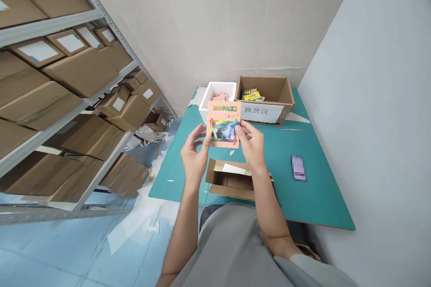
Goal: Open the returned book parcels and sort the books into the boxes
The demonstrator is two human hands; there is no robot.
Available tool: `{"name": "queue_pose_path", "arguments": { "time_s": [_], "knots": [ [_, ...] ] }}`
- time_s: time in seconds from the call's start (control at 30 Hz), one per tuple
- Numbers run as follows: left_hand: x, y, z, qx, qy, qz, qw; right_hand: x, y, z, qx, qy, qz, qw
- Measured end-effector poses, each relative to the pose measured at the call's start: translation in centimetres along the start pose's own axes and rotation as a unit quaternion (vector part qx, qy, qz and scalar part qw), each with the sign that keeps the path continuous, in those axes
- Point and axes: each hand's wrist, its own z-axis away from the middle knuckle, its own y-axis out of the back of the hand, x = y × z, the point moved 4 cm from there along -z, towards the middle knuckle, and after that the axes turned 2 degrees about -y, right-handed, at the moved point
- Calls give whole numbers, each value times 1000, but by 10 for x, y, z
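Note:
A thin orange-pink booklet (224,114) with Chinese lettering and a colourful picture is held upright above the green table (279,152). My left hand (196,152) grips its left edge between thumb and fingers. On the right edge, my right hand (251,143) pinches it with the thumb over the front cover. Below the booklet lies an open cardboard box (215,190), partly covered by my right forearm; a white paper (234,169) shows at its far side.
Along the table's back stand a white bin (218,85) with pinkish items and a labelled cardboard box (286,98) holding small packets. A blurred-out flat object (298,168) lies at right. Shelves of cartons (81,71) rise at left, with paper scraps (134,217) on the floor.

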Motion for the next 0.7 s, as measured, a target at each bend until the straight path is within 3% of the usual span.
{"name": "queue_pose_path", "arguments": {
  "time_s": [0.1,0.17,0.27,0.4,0.5,0.6,0.7],
  "knots": [
    [-6,2,-3,-14,40,64,997,12,-1,-6,-19,-29,-27,999],
    [-3,2,-1,2,31,73,997,24,-5,-9,-24,-54,-47,997],
    [10,-2,7,9,-27,14,999,37,-13,-14,-31,-74,-70,994],
    [33,-20,24,-47,-147,-83,985,43,-21,-13,-77,-93,-85,989],
    [44,-32,36,-86,-194,-114,970,42,-22,-12,-119,-110,-124,979],
    [47,-32,37,-93,-179,-95,975,40,-16,-15,-124,-104,-142,977],
    [36,-19,24,-52,-90,-7,995,36,-5,-18,-64,-98,-112,987]
  ]
}}
